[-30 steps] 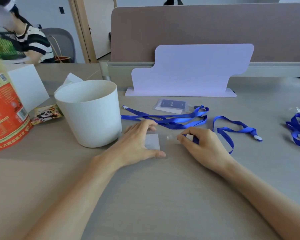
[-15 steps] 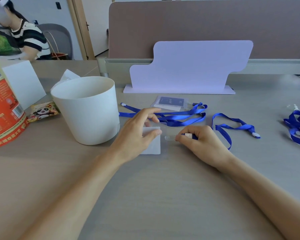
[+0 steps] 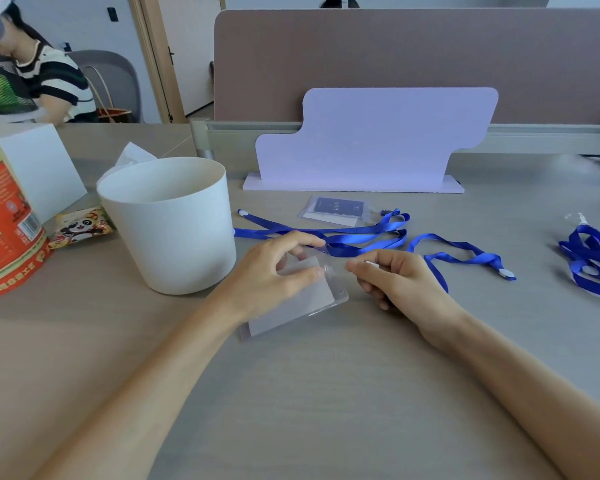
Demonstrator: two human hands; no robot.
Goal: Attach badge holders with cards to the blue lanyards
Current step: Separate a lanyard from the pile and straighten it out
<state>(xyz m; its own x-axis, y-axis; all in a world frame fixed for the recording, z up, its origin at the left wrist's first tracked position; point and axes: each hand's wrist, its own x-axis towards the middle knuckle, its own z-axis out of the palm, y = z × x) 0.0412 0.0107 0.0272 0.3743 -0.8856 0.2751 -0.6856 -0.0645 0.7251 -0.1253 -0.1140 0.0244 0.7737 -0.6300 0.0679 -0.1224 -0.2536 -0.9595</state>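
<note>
Raised and tilted, a clear plastic badge holder with a white card (image 3: 293, 306), pinched by the left hand (image 3: 267, 275). Beside it, a blue fabric lanyard (image 3: 463, 252) snaking flat, one end pinched in the right hand (image 3: 402, 282). Behind, flat, a second clear holder with a dark blue card (image 3: 336, 211) beside another looped blue lanyard (image 3: 361, 237). Far right, a bundle of blue lanyards (image 3: 589, 261).
</note>
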